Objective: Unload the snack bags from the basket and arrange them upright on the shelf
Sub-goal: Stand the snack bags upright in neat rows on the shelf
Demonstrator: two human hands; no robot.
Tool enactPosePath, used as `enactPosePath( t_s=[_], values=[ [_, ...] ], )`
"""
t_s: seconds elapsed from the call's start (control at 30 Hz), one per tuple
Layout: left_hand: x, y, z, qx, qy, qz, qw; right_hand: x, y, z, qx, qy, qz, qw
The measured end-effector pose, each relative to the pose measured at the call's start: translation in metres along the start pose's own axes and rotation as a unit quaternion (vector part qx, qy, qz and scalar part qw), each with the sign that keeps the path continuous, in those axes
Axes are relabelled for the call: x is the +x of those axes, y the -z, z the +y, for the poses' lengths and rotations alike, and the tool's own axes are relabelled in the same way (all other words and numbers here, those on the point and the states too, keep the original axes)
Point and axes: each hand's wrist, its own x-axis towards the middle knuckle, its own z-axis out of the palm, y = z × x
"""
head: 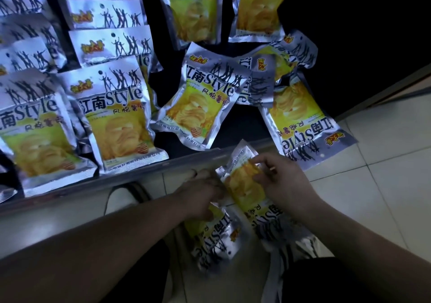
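A dark shelf (140, 172) fills the upper part of the view, seen from above, with a grey front lip running across the middle. On its left side, silver and yellow snack bags (116, 111) stand upright in packed rows, one behind another. Two more bags (193, 6) stand at the back, near the centre. To the right, several loose bags (198, 99) lie flat or tilted in a jumble, well apart from the neat rows. One upside-down bag (303, 120) hangs over the shelf's front edge. Pale floor tiles (384, 174) show at lower right.

Below the shelf lip, two bare forearms reach in from the bottom. Between the hands is a held bag (245, 186), tilted, its printed name upside down. The left hand (205, 193) has curled fingers gripping its left edge. The right hand (284, 181) pinches its right side with bent fingers. A second bag (214, 239) sits just beneath the left hand; whether that hand also holds it cannot be told.
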Motion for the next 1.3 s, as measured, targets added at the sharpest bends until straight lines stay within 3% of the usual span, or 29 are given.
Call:
enactPosePath(
  t_s=[0.13,0.3,0.5,0.57,0.67,0.73,0.8,0.9,1.0,1.07,1.13,1.2,1.3],
  values=[
    [-0.004,0.012,-0.002,-0.037,0.006,0.048,0.998,-0.005,0.008,0.0,0.057,-0.04,0.006,0.998],
    [-0.026,0.054,0.009,-0.215,0.026,0.052,0.975,0.001,0.045,-0.015,0.037,-0.008,0.02,0.999],
    [-0.05,0.132,0.025,-0.378,0.01,0.102,0.92,0.017,0.115,-0.055,-0.1,0.061,0.073,0.99],
    [-0.058,0.155,0.023,-0.424,0.029,0.156,0.891,0.028,0.132,-0.073,-0.131,0.09,0.103,0.982],
    [-0.058,0.172,0.021,-0.5,0.075,0.303,0.808,0.054,0.151,-0.096,-0.158,0.11,0.138,0.972],
    [-0.052,0.176,0.017,-0.517,0.122,0.394,0.75,0.08,0.155,-0.105,-0.184,0.114,0.147,0.965],
    [-0.045,0.18,0.013,-0.497,0.161,0.455,0.721,0.107,0.154,-0.112,-0.192,0.125,0.126,0.965],
    [-0.035,0.186,0.004,-0.455,0.188,0.485,0.722,0.14,0.154,-0.121,-0.152,0.135,0.024,0.979],
    [-0.028,0.197,-0.001,-0.453,0.184,0.511,0.707,0.167,0.162,-0.131,-0.197,0.126,-0.045,0.971],
    [-0.023,0.202,-0.004,-0.474,0.188,0.525,0.682,0.181,0.163,-0.136,-0.272,0.147,0.001,0.951],
    [-0.018,0.203,-0.008,-0.508,0.191,0.506,0.67,0.187,0.151,-0.137,-0.324,0.173,0.127,0.922],
    [-0.013,0.2,-0.011,-0.526,0.193,0.456,0.692,0.185,0.13,-0.136,-0.301,0.117,0.176,0.93],
    [-0.01,0.197,-0.011,-0.477,0.215,0.407,0.749,0.179,0.091,-0.125,-0.254,-0.097,0.064,0.96]
  ],
)
